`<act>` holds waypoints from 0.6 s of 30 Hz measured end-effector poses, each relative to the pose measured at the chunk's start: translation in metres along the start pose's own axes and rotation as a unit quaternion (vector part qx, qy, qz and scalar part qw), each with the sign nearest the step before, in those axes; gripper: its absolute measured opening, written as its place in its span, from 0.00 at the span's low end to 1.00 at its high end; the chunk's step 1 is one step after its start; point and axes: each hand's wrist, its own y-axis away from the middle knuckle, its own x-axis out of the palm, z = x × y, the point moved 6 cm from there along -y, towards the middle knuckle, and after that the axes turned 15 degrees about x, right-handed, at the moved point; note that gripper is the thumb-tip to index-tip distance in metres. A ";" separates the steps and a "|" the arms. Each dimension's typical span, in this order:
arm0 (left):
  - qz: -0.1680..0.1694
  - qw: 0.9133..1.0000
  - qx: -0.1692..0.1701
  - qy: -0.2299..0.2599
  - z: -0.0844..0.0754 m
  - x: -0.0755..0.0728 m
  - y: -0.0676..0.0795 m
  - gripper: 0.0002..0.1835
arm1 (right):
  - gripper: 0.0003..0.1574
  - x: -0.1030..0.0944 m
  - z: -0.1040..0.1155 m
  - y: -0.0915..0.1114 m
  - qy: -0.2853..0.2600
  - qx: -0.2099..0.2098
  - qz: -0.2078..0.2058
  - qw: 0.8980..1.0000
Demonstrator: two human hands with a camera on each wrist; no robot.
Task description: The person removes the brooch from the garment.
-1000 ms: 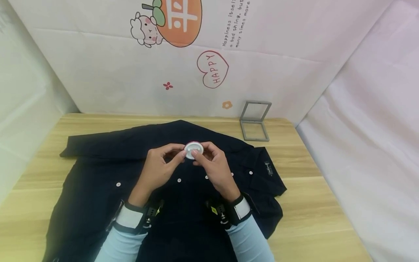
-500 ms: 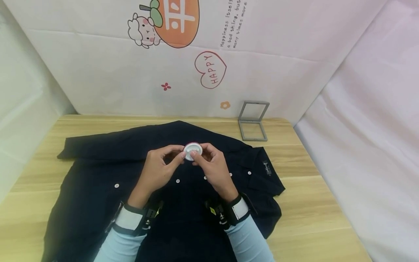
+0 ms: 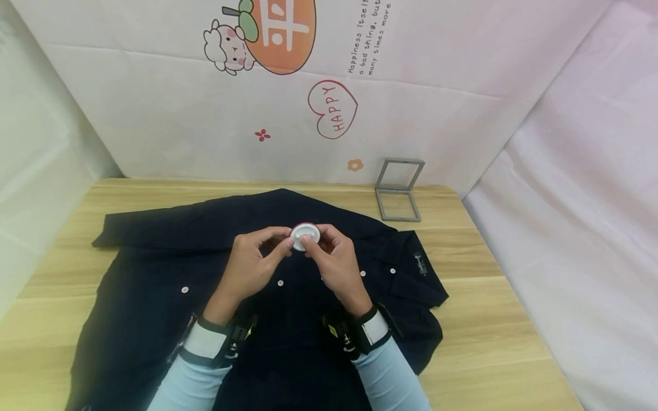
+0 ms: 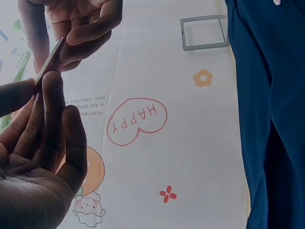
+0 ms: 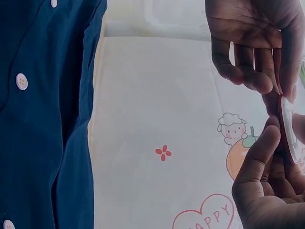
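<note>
We find little changed from a second ago: the pin-backed badge point(image 3: 302, 233) stays raised over the dark shirt point(image 3: 154, 268) between both hands, its white back facing up toward the head camera. The hands sit very slightly farther right against the shirt, so the right hand point(image 3: 338, 262) now hides nearly all of a white button point(image 3: 323, 278) that showed plainly before. The grey frame point(image 3: 393, 189) stands open as before at the table's point(image 3: 488, 319) far edge. We see the left hand point(image 3: 252, 265) pinching the badge's rim between thumb and fingers, while the right hand pinches its other side, thumb over the back near the pin. Only the head view gives us that round back whole; the left wrist view shows the badge nearly edge-on as a thin slanted strip, and the right wrist view brings out its red rim along the white back. There, we also notice other fingers point(image 5: 261, 82) of the left hand curving loosely, clear of the badge, which the head view conceals.
</note>
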 end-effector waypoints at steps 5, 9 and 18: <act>0.001 1.000 0.004 -0.001 0.001 0.000 0.000 0.09 | 0.14 -0.001 -0.001 0.000 0.011 -0.005 -0.010 1.000; 0.000 1.000 0.006 -0.001 0.002 0.001 0.000 0.09 | 0.14 -0.001 -0.001 -0.001 0.017 -0.011 -0.015 1.000; 0.001 1.000 0.005 0.001 0.003 0.002 0.000 0.08 | 0.13 -0.001 -0.001 -0.001 0.030 -0.025 -0.028 0.999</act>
